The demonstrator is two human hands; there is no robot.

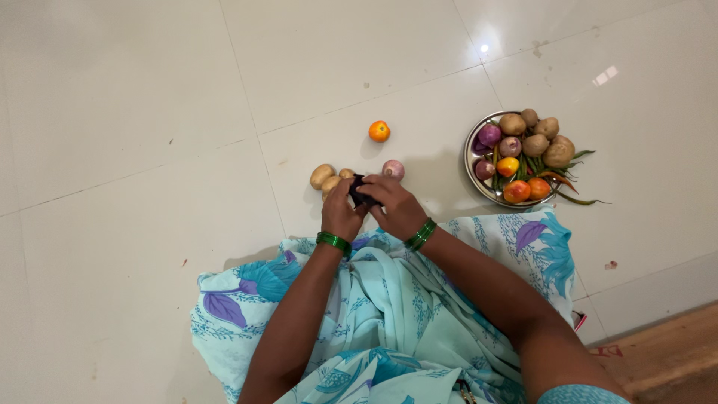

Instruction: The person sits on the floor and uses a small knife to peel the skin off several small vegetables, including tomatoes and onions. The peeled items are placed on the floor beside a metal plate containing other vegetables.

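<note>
My left hand (pixel 340 215) and my right hand (pixel 396 207) meet over the white tiled floor, both closed on a small dark purple vegetable (pixel 358 191), mostly hidden by the fingers. Each wrist wears green bangles. Just beyond the hands lie two or three potatoes (pixel 323 176) on the left and a reddish onion (pixel 393 170) on the right. Farther out sits a lone orange tomato (pixel 379 131).
A round steel plate (pixel 473 177) at the right holds potatoes, onions, tomatoes and green chillies. My lap is draped in light blue flowered cloth (pixel 389 299). A wooden surface (pixel 666 359) shows at the lower right corner.
</note>
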